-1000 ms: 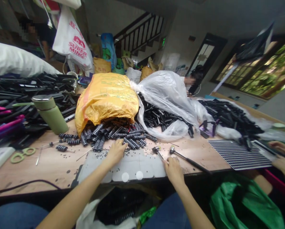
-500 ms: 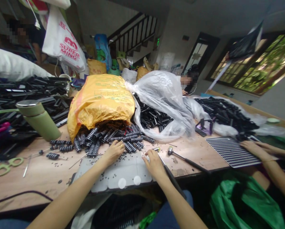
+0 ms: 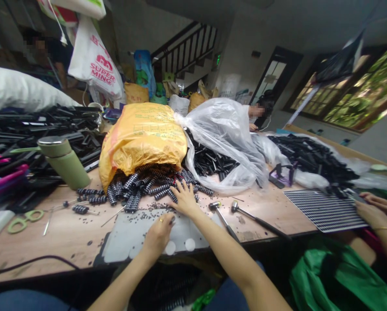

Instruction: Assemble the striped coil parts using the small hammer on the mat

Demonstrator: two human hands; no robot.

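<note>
My left hand (image 3: 157, 235) is closed over the grey board (image 3: 125, 235) at the table's front edge. A small dark bit shows at its fingertips, too small to name. My right hand (image 3: 185, 201) has its fingers spread and reaches forward at the near edge of a pile of black-and-white ribbed rods (image 3: 131, 190). Whether its fingertips touch the rods I cannot tell. The rods spill from the mouth of a yellow sack (image 3: 148, 134). Tiny black pieces (image 3: 144, 215) lie scattered on the board's far part, between the hands and the pile.
Two hammers, a shorter one (image 3: 224, 220) and a longer one (image 3: 261, 220), lie to the right. Beyond is a clear plastic bag (image 3: 225, 129) of black parts. A green flask (image 3: 63, 164) and scissors (image 3: 24, 221) stand left. A co-worker's hands (image 3: 373, 209) are at a striped sheet (image 3: 326, 209).
My left hand has drawn back from the pile toward the board's front and closed. My right hand has moved left and forward to the rods, away from the shorter hammer.
</note>
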